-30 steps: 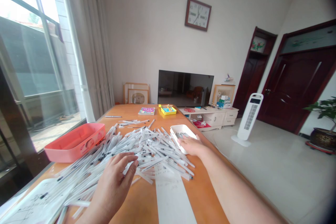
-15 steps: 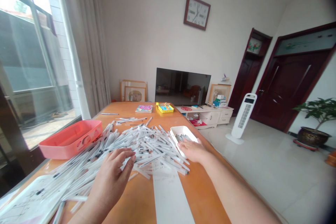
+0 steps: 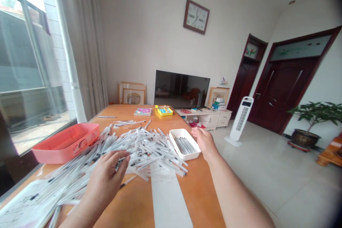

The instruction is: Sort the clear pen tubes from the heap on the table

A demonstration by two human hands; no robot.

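A large heap of clear pens or pen refills (image 3: 144, 146), many with dark tips, is spread across the wooden table. My left hand (image 3: 108, 169) hovers over its near side, fingers curved and thumb apart, with nothing visible in its grasp. A white tray (image 3: 188, 156) stands at the table's right edge, with several grey, dark-tipped pens (image 3: 184, 145) lying in it side by side. Just right of this tray is my right hand (image 3: 205, 141), fingers loosely extended and nothing seen in them. A pen with a black end (image 3: 127, 181) lies close to my left thumb.
A red plastic basket (image 3: 66, 149) stands on the left. Written paper (image 3: 24, 199) lies near left, and a white paper strip (image 3: 168, 196) runs down the middle. Farther back are a booklet (image 3: 143, 111) and a yellow box (image 3: 164, 111).
My right hand has moved from over the white tray to its right side, leaving the pens inside visible. My left hand stays over the heap. The view has shifted slightly.
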